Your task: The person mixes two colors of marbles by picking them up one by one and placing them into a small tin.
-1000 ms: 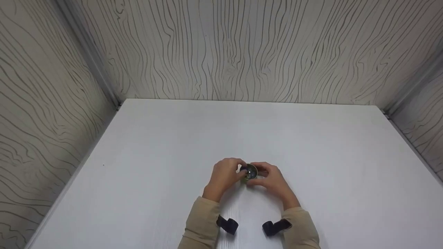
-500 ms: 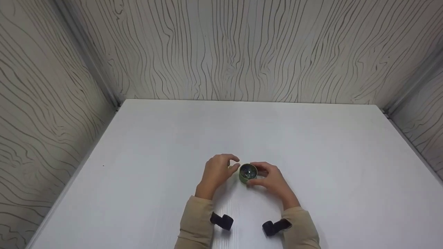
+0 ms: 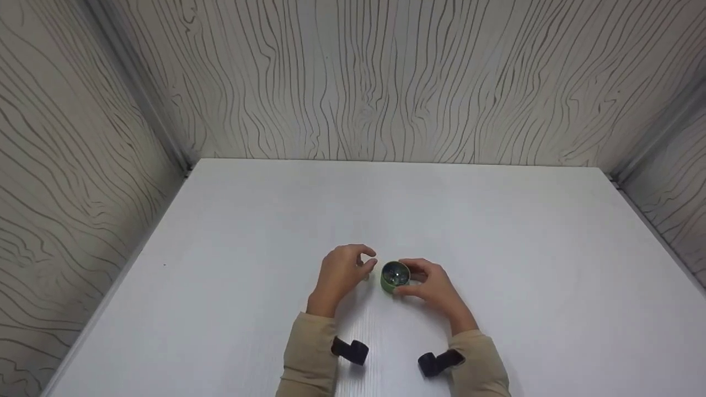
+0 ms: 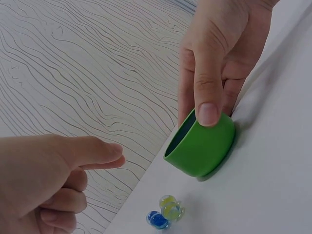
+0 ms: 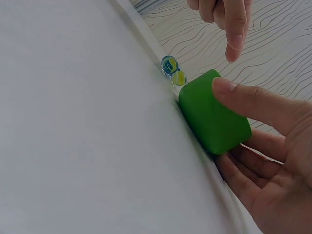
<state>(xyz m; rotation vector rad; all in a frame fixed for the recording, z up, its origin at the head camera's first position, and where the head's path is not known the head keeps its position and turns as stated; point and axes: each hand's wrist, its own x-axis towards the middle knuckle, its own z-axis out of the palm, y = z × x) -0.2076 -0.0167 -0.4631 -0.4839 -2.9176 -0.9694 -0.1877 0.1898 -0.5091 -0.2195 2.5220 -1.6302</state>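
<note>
A small green cup (image 4: 207,148) stands upright on the white table. My right hand (image 5: 273,141) holds it from the right side, with the thumb on the near wall and the other fingers behind. In the head view, glassy contents glint inside the cup (image 3: 391,287), too small to make out singly. Left of the cup and apart from it hovers my left hand (image 3: 339,274). Its thumb and index finger point toward the cup with nothing visible between them, and the other fingers are bent. Several clear glass marbles (image 4: 170,211) with blue and yellow cores lie on the table below the left fingertips.
The white tabletop (image 3: 248,220) stretches to wood-grain patterned panels (image 3: 353,82) at the back and sides. Black wrist-camera mounts (image 3: 353,352) stick out from both sleeves near the table's front.
My left hand has drawn its fingers back from inside the cup and moved left. Marbles now show beneath its fingertips. The right hand keeps its hold on the cup, almost unmoved.
</note>
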